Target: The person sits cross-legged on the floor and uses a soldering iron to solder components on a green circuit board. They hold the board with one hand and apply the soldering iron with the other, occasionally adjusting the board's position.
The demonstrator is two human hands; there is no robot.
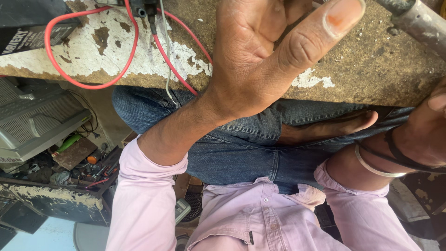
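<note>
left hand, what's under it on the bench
Under the left hand only the worn bench top with flaking white paint shows, and red wires run beside the wrist. Whatever the curled fingers cover, beneath the palm, is hidden.

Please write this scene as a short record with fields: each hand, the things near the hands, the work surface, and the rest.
left hand: left hand raised over the bench, fingers spread, thumb up; holds nothing that shows
right hand: right hand at the frame edge, mostly cut off; grasp cannot be told
wrist: metal bangle and dark cords on the right wrist
nearest things: red wire looping on the bench, thin white wire beside it
surface: worn bench with flaked white paint
rest: black box, grey pipe
</note>
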